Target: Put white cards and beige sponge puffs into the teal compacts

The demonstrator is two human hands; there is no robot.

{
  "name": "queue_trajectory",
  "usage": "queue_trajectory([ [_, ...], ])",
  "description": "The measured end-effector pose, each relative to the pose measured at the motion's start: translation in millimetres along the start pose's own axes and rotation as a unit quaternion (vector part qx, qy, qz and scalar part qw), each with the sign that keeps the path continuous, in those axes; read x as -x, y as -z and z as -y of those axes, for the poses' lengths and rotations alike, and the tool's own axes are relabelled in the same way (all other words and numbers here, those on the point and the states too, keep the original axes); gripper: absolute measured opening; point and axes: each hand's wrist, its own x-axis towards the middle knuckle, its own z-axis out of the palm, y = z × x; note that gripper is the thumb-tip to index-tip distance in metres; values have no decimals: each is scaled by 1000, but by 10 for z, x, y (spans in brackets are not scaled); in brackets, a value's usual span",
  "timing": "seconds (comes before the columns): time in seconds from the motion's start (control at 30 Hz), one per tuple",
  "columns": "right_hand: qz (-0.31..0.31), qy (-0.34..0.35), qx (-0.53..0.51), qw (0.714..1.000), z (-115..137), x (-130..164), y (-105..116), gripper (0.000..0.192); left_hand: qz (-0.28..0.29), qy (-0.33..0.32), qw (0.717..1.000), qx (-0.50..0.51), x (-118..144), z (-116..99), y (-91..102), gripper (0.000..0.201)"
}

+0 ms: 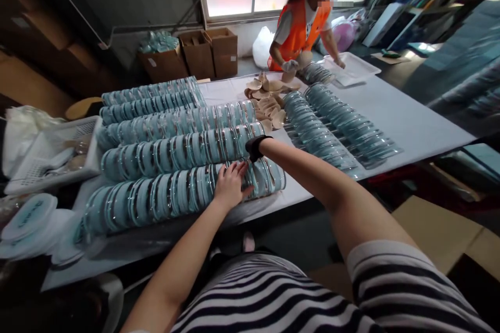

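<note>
Long rows of pale-blue round pieces in clear shiny wrapping [156,197] stand on edge across the white-covered table. My left hand [230,184] is bare and rests on the nearest row, its fingers spread over the wrapped pieces. Just beyond it, my right hand [255,148], in a black glove, reaches down at the right end of the rows. Its fingers are mostly hidden, so what it touches does not show clearly. A second row [179,148] lies right behind the nearest one. Past the right hand is a pile of beige curved pieces [269,106].
Across the table [414,109] a person in an orange vest [299,31] handles pieces beside a white tray [355,69]. More wrapped rows [347,119] lie at right. A white basket [89,135] and oval white pieces [29,218] are at left. Cardboard boxes [197,57] stand behind.
</note>
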Motion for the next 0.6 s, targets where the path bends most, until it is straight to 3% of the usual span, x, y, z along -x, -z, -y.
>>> queue_trajectory([
  [0.13,-89,-7,48,995,30,303,-137,31,-8,4,1000,4,-6,4,-29,70],
  [0.23,-161,-41,-1,986,121,670,-439,30,-4,7,1000,12,-11,-6,-17,70],
  [0.4,-150,-123,-68,979,445,1087,-1361,33,4,16,1000,15,-16,-34,4,69],
  [0.5,-136,-132,-95,977,589,1072,-1963,36,-1,20,1000,14,0,-33,0,69],
  [0.6,-138,-106,-129,976,559,1046,-2298,37,7,30,999,20,8,-28,23,66],
])
